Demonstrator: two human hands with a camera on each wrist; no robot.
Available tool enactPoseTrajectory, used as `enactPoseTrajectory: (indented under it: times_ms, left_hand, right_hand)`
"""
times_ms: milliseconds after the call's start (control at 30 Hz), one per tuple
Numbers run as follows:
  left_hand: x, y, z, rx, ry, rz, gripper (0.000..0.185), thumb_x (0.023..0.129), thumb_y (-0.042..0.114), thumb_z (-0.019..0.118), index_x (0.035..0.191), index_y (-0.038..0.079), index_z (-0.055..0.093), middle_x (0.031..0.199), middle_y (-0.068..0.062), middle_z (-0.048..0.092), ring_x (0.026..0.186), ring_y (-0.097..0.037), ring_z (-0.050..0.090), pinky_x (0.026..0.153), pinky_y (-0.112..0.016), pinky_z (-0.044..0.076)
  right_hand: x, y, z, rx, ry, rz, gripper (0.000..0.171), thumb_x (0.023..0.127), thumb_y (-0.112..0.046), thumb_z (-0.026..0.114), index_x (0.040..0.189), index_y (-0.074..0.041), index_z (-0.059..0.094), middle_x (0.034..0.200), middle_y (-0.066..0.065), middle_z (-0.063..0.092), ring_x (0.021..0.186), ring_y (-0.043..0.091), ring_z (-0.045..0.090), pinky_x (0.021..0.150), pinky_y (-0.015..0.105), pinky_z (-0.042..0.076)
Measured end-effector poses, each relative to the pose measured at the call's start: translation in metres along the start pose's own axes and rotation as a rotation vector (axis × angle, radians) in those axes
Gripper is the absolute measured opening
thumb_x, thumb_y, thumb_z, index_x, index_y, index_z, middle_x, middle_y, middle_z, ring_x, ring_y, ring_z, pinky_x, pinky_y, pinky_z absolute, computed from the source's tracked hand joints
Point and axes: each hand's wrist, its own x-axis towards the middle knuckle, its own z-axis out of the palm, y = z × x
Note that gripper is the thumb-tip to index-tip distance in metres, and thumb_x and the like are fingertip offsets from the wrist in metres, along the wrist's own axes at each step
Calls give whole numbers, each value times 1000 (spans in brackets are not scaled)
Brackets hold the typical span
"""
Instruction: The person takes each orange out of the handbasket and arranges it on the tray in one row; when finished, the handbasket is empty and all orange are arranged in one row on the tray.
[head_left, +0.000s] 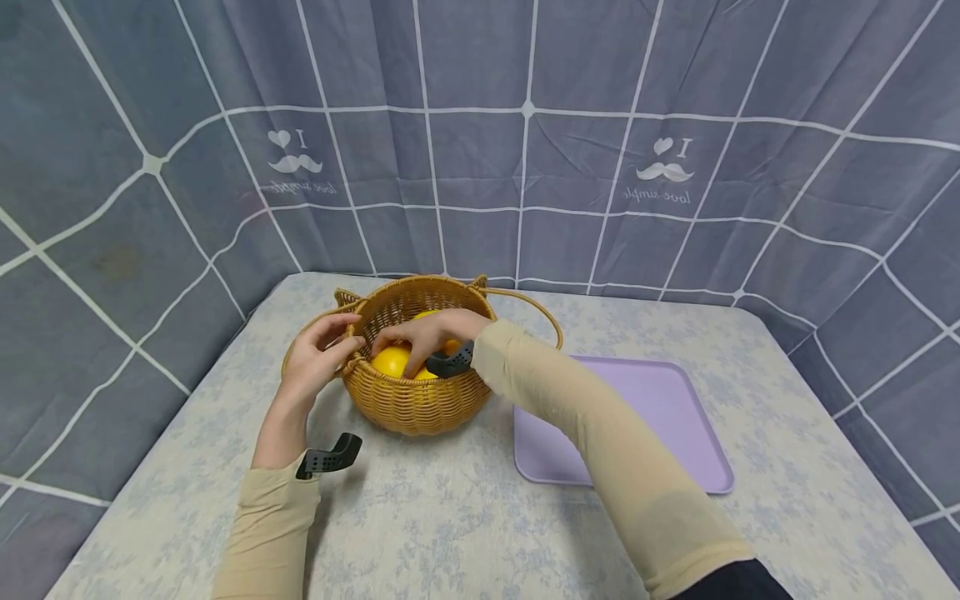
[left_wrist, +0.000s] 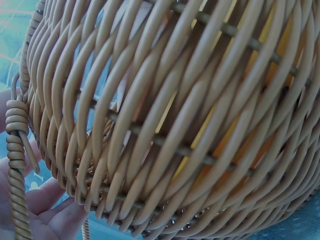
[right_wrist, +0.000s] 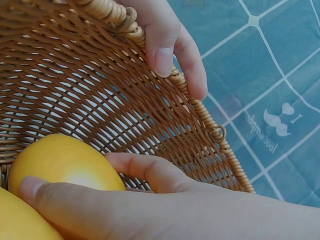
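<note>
Reaching right hand [head_left: 427,333] inside basket [head_left: 408,400], fingers curled.

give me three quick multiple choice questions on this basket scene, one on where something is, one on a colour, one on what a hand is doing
1. Where is the tray relative to the wicker basket?
A. to the person's right of it, on the table
B. under it
C. inside it

2. What colour is the fruit in the basket?
A. green
B. yellow
C. red

3. What is the right hand doing?
A. resting flat on the tray
B. hanging idle off the table
C. reaching into the basket, fingers round a fruit

Answers: 1 A, the tray lies flat beside the basket; 2 B, the right wrist view shows yellow skin; 3 C, its grip curls round the fruit while the left hand holds the rim.
</note>
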Motion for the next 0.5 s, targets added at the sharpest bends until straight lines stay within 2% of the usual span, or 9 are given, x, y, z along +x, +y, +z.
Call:
enactPoseTrajectory:
  times_ms: [133,200,333,500]
  left_hand:
    - [1,1,0,10,1,-14,42,91,18,62,130,5,53,142,-7,41,133,-24,34,91,-27,43]
    - [2,2,-1,12,0,-13,42,91,19,62,130,5,53,142,-7,41,133,-24,34,89,-26,43]
    - [2,4,-2,3,-4,5,43,91,20,63,130,4,53,142,-9,41,133,-25,34,98,-35,41]
    - [2,4,-3,-3,-9,3,44,91,19,63,131,4,52,142,-9,41,133,-25,34,102,-42,38]
  right_hand:
    - [-1,-1,-1,18,1,4,58,85,-10,66,135,-19,39,131,0,41,105,14,46,83,21,43]
    - [-1,-1,-2,29,-2,3,58,85,-9,66,135,-19,39,131,1,41,104,15,46,83,21,43]
    - [-2,-2,-2,65,-18,2,63,86,-7,63,141,-19,35,137,2,37,107,16,45,84,22,43]
    - [-3,-3,-2,44,-18,22,71,86,-10,63,147,-27,32,145,-3,33,114,12,41,91,22,39]
